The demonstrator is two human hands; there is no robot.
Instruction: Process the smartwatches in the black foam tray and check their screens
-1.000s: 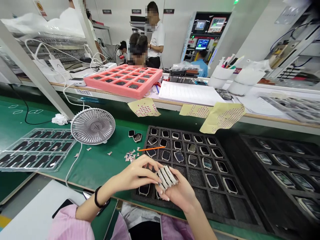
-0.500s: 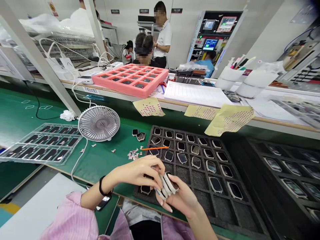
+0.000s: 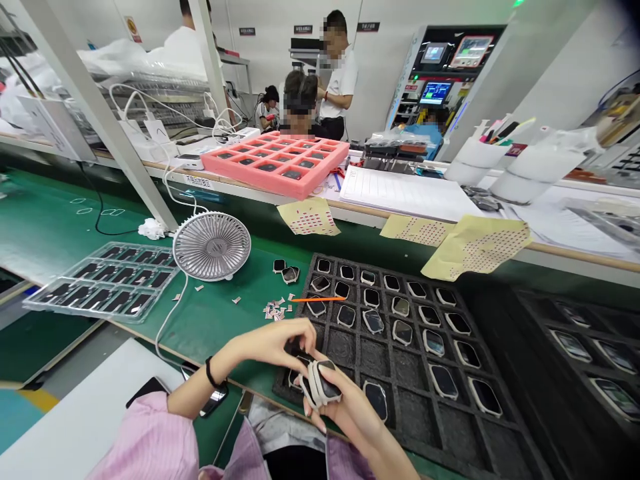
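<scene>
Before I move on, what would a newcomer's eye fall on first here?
Probably the pink foam tray on the shelf, the brightest block of colour. Then the round fan on the green bench. Front and centre, the right hand holds stacked watch cases, with the left hand against them.

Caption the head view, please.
Two bare hands hold stacked watch cases over a black foam tray.

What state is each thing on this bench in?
Right hand, closed grip on watch stack
Left hand, fingers at the stack, grip unclear
Watch stack, held, tilted
Black foam tray, partly filled
Orange stick, lying over tray edge
Fan, upright, running unclear
Clear tray, holding dark parts
Pink foam tray, holding dark pieces
</scene>
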